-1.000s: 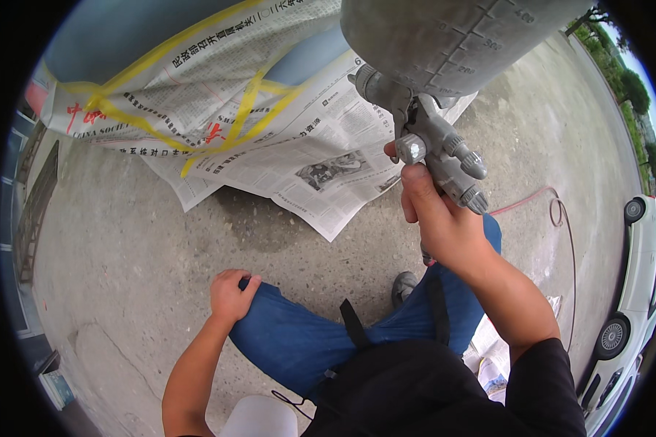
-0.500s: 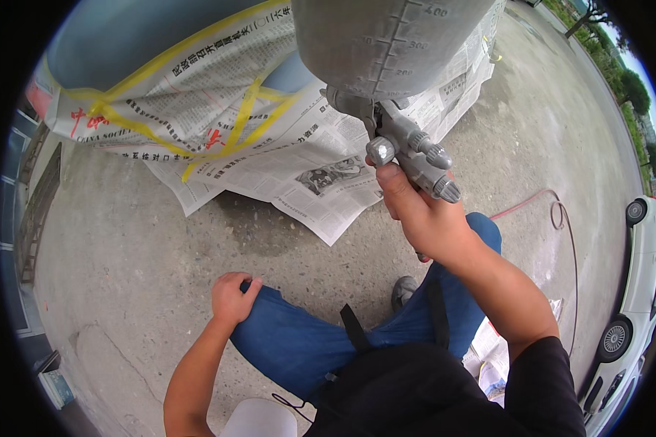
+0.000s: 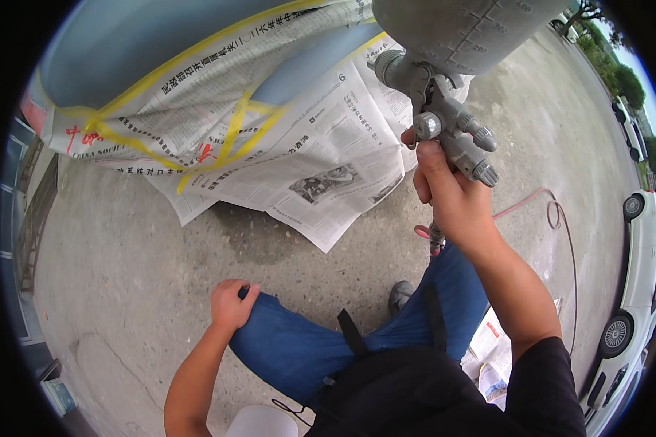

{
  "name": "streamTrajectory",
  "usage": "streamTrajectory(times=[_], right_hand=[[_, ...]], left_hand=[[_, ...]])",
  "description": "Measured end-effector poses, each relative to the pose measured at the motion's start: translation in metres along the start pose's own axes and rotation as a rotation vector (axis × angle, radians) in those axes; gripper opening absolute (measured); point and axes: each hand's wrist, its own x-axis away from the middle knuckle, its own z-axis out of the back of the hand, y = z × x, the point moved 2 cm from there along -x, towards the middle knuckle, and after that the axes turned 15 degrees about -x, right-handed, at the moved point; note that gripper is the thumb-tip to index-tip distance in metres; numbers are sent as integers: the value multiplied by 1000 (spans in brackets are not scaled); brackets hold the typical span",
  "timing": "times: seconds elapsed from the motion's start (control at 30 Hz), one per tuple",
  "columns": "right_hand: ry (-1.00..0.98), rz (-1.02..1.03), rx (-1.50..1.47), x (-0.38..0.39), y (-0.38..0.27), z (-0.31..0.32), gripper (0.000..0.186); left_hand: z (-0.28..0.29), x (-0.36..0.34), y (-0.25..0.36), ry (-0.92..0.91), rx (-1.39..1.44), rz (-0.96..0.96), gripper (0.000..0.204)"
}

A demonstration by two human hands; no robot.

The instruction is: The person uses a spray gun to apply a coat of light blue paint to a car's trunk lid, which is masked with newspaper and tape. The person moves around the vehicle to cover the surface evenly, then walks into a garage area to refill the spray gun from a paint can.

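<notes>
Right hand (image 3: 455,200) closed around grip of grey spray gun (image 3: 452,131). Thumb up at the back, tip just below a round metal knob (image 3: 426,125); one fingertip shows past it. Trigger squeeze: cannot tell. Gun is out in front, right of centre, raised above the ground, large grey cup (image 3: 474,33) on top with measuring marks, its upper part out of view. Metal fitting (image 3: 436,239) shows below the hand.

Left hand (image 3: 232,304) on left knee of blue trousers (image 3: 284,342), fingers bent over it; fingertips hidden, can't tell how far closed. No object visible in it.

Ahead, left of gun: smooth blue-grey panel (image 3: 146,51), newspaper (image 3: 321,167) along its lower edge, yellow tape (image 3: 240,124) on it. Paper's bottom corner hangs over concrete ground (image 3: 160,255).

Pinkish hose (image 3: 528,200) right of the forearm, looped on the ground, darker farther along. One shoe (image 3: 401,297) between the legs. More paper (image 3: 492,349) by right thigh, white rounded thing (image 3: 262,422) at bottom edge. Far right: white car (image 3: 619,320), trees (image 3: 630,87) beyond.
</notes>
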Motion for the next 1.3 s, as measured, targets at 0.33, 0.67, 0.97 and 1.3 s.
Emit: streamTrajectory(times=[0.33,0.67,0.97,1.3], right_hand=[[-3,58,97,-5,-6,3,29],[-236,-151,-139,13,0,-33,28],[-82,-64,-124,-4,-4,-21,26],[128,-22,-41,-5,-9,6,31]], left_hand=[[-4,-2,-3,-21,6,15,33],[-6,-1,-3,-41,-3,53,35],[-4,-2,-2,-20,-3,42,36],[-7,-5,-2,-9,2,20,35]])
